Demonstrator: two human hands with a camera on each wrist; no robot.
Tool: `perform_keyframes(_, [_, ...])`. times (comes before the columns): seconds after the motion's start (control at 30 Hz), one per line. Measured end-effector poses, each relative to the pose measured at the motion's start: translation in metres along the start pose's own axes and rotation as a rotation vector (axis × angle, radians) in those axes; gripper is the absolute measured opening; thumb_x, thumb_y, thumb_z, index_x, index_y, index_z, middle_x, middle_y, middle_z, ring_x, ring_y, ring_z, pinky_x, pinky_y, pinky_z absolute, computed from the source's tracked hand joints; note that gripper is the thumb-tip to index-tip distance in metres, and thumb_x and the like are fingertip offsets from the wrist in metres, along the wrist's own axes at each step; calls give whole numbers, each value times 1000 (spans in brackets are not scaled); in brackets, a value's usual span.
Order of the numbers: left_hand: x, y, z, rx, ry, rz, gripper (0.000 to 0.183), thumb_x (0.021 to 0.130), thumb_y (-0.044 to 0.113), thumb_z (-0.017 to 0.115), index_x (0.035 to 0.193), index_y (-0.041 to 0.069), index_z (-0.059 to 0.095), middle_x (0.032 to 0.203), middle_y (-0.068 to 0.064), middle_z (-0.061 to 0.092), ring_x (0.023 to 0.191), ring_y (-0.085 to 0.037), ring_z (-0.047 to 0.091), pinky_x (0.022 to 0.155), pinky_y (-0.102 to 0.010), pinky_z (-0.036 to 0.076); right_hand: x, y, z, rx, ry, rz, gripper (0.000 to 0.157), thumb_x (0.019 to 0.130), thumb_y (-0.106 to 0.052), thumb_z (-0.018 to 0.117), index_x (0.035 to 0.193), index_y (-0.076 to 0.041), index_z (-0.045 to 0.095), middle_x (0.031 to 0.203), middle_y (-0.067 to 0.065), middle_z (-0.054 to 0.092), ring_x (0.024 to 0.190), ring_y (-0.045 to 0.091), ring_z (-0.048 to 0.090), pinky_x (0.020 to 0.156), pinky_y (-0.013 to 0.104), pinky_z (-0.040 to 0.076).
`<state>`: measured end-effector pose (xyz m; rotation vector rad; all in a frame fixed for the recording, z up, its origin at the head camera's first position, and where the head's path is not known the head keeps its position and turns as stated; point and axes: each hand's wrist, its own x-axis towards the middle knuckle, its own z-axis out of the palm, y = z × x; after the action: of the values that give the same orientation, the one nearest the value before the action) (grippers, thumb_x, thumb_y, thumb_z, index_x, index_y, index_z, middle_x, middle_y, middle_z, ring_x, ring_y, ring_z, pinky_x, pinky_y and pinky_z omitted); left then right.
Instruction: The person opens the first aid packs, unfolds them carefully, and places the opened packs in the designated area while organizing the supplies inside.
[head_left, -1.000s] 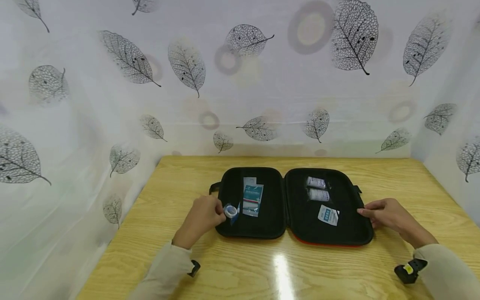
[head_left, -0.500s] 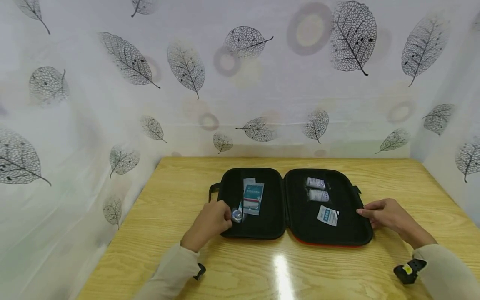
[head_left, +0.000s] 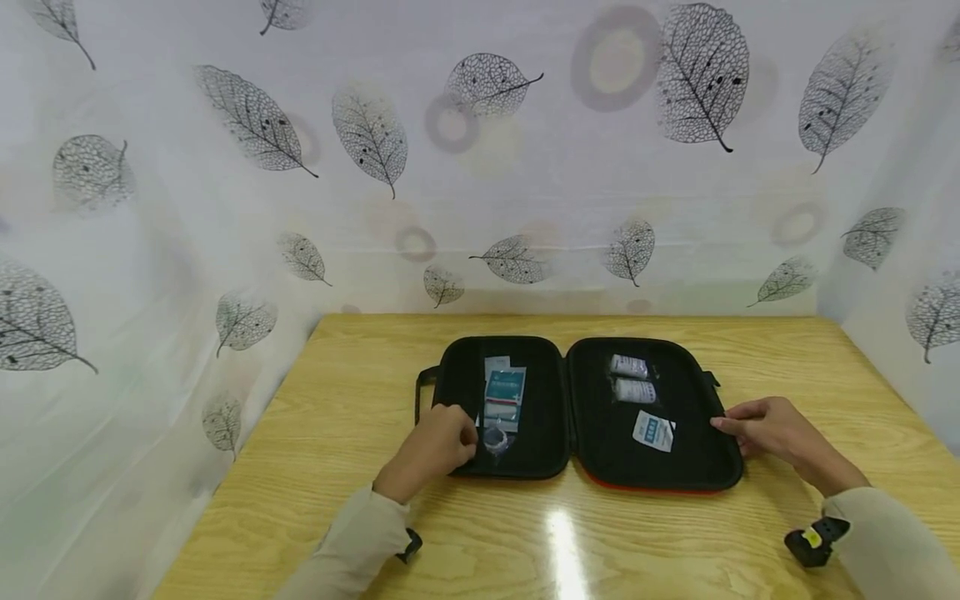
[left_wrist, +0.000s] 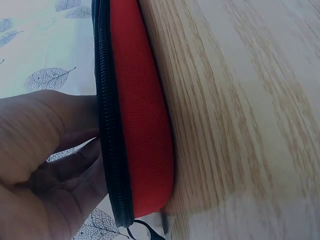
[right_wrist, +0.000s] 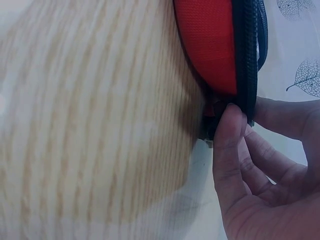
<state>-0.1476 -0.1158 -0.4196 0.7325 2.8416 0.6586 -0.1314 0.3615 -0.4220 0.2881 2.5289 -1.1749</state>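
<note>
An open black-lined zip case (head_left: 540, 460) with a red outer shell lies flat, both halves spread. My left hand (head_left: 435, 446) reaches over the front left rim, fingers curled; in the left wrist view its fingertips are hidden behind the rim, so I cannot tell whether they hold anything. Just right of it, a small white roll (head_left: 496, 438) in clear wrap lies in the left half, below a teal-and-white packet (head_left: 505, 388). My right hand (head_left: 768, 429) pinches the right rim, its thumb on the zip edge (right_wrist: 246, 65) in the right wrist view.
Two wrapped white rolls (head_left: 634, 391) and a white-and-blue sachet (head_left: 654, 431) lie in the right half. A carry handle (head_left: 425, 385) sticks out at the left. The wooden table (head_left: 480, 542) ends at a leaf-printed curtain (head_left: 555, 192).
The small white roll has moved right, from beside my left fingers at the left rim to deeper in the left half. My left hand has followed rightward and slightly down. The right hand stays put.
</note>
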Motion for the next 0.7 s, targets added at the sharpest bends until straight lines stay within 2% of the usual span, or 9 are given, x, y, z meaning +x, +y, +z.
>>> perform_keyframes(0.3, [-1, -1, 2, -42, 5, 11, 6, 88, 3, 77, 92, 6, 81, 88, -6, 76, 77, -17, 71, 70, -35, 59, 1, 1, 0, 4, 0, 6, 65, 98, -35, 68, 126, 22, 52, 97, 13, 64, 82, 20, 60, 68, 31, 58])
perform_keyframes(0.7, [-6, -5, 2, -58, 10, -42, 4, 90, 8, 77, 91, 6, 80, 89, -3, 75, 77, -13, 68, 66, -27, 57, -2, 3, 2, 16, 13, 19, 68, 97, -37, 69, 126, 22, 53, 98, 14, 65, 79, 18, 62, 68, 32, 58])
